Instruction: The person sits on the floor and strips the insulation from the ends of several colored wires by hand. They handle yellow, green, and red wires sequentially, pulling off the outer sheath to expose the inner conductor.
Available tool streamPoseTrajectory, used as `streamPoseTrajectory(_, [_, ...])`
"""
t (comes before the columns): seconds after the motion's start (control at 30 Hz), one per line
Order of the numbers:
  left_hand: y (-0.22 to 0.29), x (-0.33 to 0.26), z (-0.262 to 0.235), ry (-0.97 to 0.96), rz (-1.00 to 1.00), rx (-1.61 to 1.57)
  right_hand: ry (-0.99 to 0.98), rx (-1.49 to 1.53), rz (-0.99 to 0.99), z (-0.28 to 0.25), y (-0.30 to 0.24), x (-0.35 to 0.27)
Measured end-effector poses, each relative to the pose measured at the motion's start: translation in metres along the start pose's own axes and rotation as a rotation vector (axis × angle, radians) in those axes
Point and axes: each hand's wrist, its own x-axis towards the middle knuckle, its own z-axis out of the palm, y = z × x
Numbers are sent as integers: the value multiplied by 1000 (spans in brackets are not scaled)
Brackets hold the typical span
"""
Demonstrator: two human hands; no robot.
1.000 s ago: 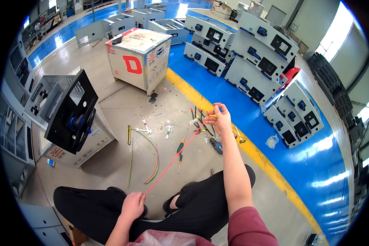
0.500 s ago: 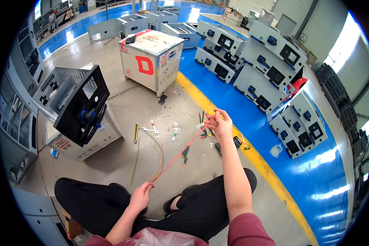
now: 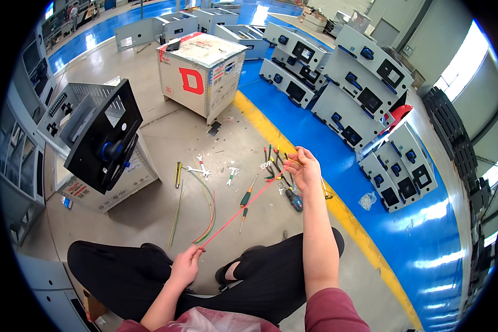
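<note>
A grey metal cabinet (image 3: 202,74) wrapped in pale film and marked with a large red letter on its side stands in the upper centre of the frame, small red-and-white stickers at its corners, on a concrete floor (image 3: 166,138) edged by a yellow line (image 3: 310,171) and blue paint. At left centre, an open enclosure (image 3: 102,146) with a black door carries a strip of red and white labels along its lower edge. Rows of grey boxes (image 3: 348,72) with black square panels fill the upper right. The seated person's right hand (image 3: 304,169), just right of centre, is closed in a pinch on one end of a thin red wire (image 3: 243,207), arm stretched forward; the left hand (image 3: 185,265), low and left of centre, is curled shut around the other end above dark trousers. The wire runs taut and straight in a diagonal between the two hands, above the floor. Beneath it lie screwdrivers (image 3: 248,196), a small wrench (image 3: 231,174), loose yellow, green and red wires (image 3: 207,213) and a cluster of hand tools (image 3: 274,160) just beside the right hand.
</note>
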Motion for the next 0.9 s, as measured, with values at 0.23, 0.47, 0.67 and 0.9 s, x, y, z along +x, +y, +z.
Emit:
streamPoseTrajectory(0.23, [-13, -5, -11, -44, -80, 51, 26, -69, -130, 2, 1, 4])
streamPoseTrajectory(0.47, [-14, -8, -13, 26, -58, 78, -85, -174, -84, 4, 9, 6])
streamPoseTrajectory(0.67, [-15, -5, -16, 94, -107, 170, -96, -138, -139, 11, 2, -5])
streamPoseTrajectory(0.9, [-14, -4, -16, 45, -42, 136, -235, -195, 21, 18, 29, -10])
